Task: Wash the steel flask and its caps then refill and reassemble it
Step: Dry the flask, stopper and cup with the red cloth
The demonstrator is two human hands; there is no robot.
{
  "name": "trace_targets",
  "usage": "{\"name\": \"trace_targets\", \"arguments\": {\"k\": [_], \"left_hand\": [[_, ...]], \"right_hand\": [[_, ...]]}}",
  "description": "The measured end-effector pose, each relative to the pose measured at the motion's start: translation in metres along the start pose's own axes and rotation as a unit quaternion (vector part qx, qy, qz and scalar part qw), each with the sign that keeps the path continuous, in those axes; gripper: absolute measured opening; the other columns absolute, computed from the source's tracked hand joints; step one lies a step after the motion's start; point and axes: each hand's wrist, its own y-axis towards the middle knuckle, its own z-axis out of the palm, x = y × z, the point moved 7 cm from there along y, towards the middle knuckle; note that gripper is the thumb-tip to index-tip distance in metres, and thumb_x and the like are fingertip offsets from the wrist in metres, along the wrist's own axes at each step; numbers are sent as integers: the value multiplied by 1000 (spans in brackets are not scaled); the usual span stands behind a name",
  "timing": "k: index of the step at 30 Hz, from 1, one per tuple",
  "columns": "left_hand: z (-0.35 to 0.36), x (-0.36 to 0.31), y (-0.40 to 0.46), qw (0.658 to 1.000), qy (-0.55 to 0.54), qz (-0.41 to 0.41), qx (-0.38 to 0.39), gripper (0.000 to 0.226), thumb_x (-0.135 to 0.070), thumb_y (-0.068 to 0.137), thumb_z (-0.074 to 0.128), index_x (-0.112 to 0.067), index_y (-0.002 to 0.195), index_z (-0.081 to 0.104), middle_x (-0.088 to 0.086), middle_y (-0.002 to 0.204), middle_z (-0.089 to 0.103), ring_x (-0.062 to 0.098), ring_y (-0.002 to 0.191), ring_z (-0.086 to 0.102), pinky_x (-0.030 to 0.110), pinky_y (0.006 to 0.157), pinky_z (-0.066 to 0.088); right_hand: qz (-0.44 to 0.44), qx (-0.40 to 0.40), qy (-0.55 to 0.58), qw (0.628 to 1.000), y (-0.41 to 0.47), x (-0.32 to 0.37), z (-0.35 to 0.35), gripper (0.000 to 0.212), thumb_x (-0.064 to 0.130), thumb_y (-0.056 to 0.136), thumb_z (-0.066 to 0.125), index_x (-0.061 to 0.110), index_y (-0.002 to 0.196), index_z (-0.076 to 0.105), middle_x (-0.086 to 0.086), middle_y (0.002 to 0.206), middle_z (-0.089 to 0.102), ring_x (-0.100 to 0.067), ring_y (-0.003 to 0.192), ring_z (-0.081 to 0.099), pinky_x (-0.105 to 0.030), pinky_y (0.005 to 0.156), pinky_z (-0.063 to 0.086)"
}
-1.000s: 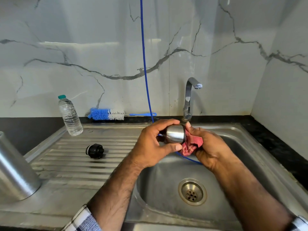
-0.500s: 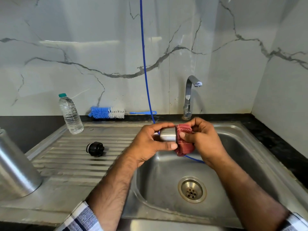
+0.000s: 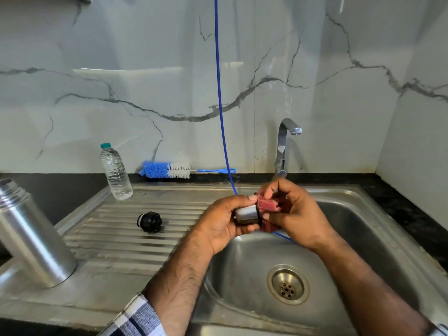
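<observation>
The steel cap [image 3: 247,212] is held over the sink [image 3: 363,238] basin, near the tap [image 3: 282,146], so that any runoff from scrubbing falls toward the drain [image 3: 288,284] rather than onto the worktop [image 3: 48,190]. No water is seen running from the tap.

The left hand [image 3: 225,221] grips the cap on its side – thumb on the near side, fingers curled over the far side – which presents the cap's open end to the right. The right hand [image 3: 291,214] pinches a red cloth [image 3: 266,206] against that end; its fingers are bent and pressed into the cloth, apparently working it around the rim or into the cavity. Both forearms converge from the near edge, wrists raised above the basin.

The remaining parts are parked on the drainboard [image 3: 121,238], left of the basin:
- The flask [image 3: 31,234] body stands upright at the near left, mouth uncovered.
- The black inner cap [image 3: 149,221] lies on its side on the ribs, well apart from the flask.
- A water bottle [image 3: 116,172] stands at the far edge, probably the refill supply.
- A blue brush [image 3: 167,169] lies along the wall – within reach for the flask interior.

A blue cord [image 3: 219,93] hangs down the wall and passes behind the hands.
</observation>
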Motion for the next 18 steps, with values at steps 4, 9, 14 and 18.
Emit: {"name": "trace_targets", "arguments": {"k": [4, 9, 14, 18], "left_hand": [[-4, -12, 0, 998, -23, 39, 37, 46, -19, 79, 80, -18, 125, 74, 15, 111, 74, 34, 85, 74, 40, 65, 67], [-46, -34, 0, 984, -123, 118, -57, 42, -18, 78, 83, -20, 118, 71, 17, 126, 72, 45, 112, 72, 53, 95, 57], [-80, -46, -8, 967, -133, 142, -164, 43, -30, 74, 82, -21, 113, 64, 8, 111, 78, 23, 98, 75, 46, 99, 50], [-98, -59, -17, 957, -78, 161, -229, 36, -33, 78, 83, -24, 108, 65, 0, 99, 76, 17, 88, 70, 38, 81, 47]], "right_hand": [[11, -66, 90, 994, -1, -1, -20, 57, -21, 78, 71, 17, 120, 70, -5, 103, 70, -20, 91, 67, -34, 74, 62], [95, -162, 300, 935, -2, -18, -32, 63, -16, 76, 64, 14, 132, 69, -6, 113, 77, -19, 95, 76, -35, 71, 66], [151, -147, 300, 930, -4, -28, -13, 54, -19, 87, 58, 13, 129, 70, -7, 112, 77, -21, 91, 77, -36, 63, 64], [172, -126, 311, 926, 2, -31, 19, 49, -17, 90, 57, 14, 124, 72, -7, 108, 78, -22, 91, 76, -38, 70, 66]]}}
